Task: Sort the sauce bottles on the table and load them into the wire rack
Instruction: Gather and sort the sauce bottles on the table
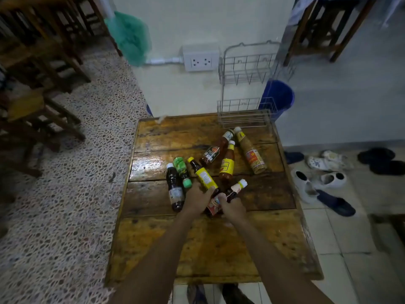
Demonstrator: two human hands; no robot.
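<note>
Several sauce bottles lie flat on the wooden table (214,242). My left hand (197,199) grips the lower end of a dark bottle with a yellow label (202,175). My right hand (232,208) is closed on a dark bottle with a red label and pale cap (235,189). Left of my hands lie a dark bottle with a white cap (174,189) and a green bottle (183,171). Farther back lie three more: a red-brown one (215,151), an orange one with a yellow label (227,164) and a pale mustard one (251,153). The two-tier wire rack (245,99) stands at the table's far edge.
A blue bucket (279,95) stands behind the rack. A wall socket (200,59) is on the white wall beyond the table. Wooden chairs (37,69) crowd the left floor. Shoes and sandals (324,178) lie on the tiles to the right.
</note>
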